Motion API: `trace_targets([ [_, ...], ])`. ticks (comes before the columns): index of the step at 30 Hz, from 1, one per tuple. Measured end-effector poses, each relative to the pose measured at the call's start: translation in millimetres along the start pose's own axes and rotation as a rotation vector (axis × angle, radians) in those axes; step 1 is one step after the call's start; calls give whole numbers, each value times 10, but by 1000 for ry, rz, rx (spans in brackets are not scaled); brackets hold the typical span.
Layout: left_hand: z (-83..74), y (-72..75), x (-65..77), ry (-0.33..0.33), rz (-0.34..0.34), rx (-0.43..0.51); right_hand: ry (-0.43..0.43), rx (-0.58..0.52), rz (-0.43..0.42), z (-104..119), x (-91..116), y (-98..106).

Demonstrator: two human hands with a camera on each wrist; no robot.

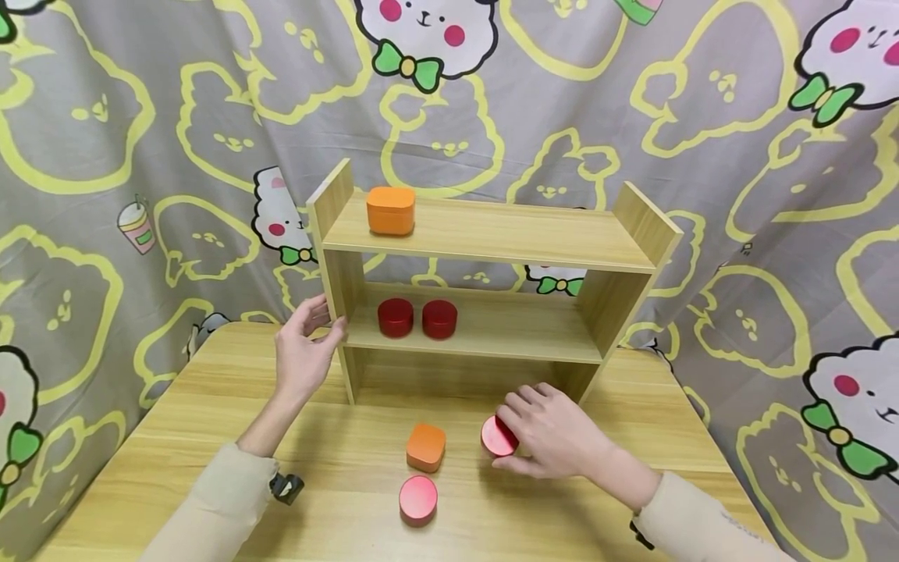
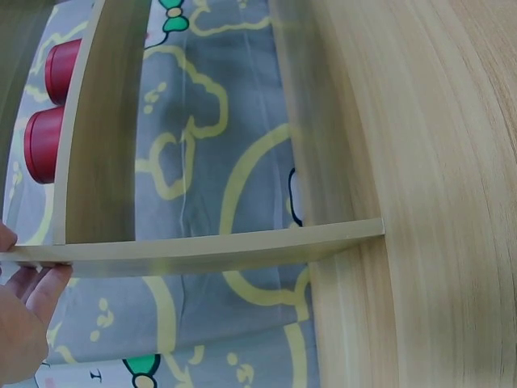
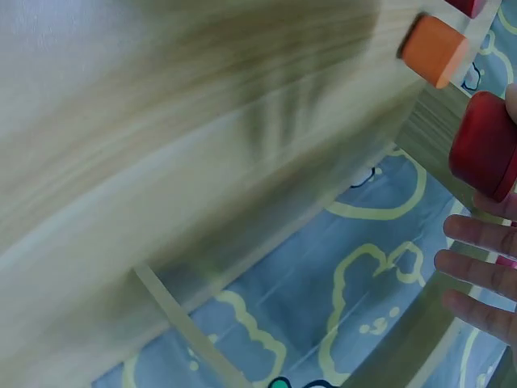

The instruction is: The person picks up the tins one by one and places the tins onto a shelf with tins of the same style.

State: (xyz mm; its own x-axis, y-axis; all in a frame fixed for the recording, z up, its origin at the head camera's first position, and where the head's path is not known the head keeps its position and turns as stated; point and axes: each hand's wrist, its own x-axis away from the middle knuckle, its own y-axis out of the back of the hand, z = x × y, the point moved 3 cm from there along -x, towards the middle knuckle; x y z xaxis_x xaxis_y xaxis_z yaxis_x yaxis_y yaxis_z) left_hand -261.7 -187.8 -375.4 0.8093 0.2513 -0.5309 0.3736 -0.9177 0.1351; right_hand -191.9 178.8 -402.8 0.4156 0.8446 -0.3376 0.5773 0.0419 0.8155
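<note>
Red, glossy cylindrical container (image 1: 495, 439) is clamped in the grip of the right hand (image 1: 551, 433), in front of the pale wooden shelf unit (image 1: 523, 320), right of the orange rounded-square box (image 1: 425, 448) on the bench (image 1: 344, 507). The left hand (image 1: 305, 351) pinches the unit's left side panel (image 1: 347, 282); bracing there and holding the container level should help avoid knocks.

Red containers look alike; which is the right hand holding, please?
The head view's rightmost red container; two others stand on the lower shelf, one on the table.
</note>
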Motion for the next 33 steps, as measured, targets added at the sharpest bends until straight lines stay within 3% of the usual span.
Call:
trace_targets([
  [13, 4, 14, 7, 5, 11, -4, 2, 26, -10, -105, -43, 216],
  [33, -12, 19, 7, 6, 15, -6, -19, 40, -84, -414, -305, 518],
])
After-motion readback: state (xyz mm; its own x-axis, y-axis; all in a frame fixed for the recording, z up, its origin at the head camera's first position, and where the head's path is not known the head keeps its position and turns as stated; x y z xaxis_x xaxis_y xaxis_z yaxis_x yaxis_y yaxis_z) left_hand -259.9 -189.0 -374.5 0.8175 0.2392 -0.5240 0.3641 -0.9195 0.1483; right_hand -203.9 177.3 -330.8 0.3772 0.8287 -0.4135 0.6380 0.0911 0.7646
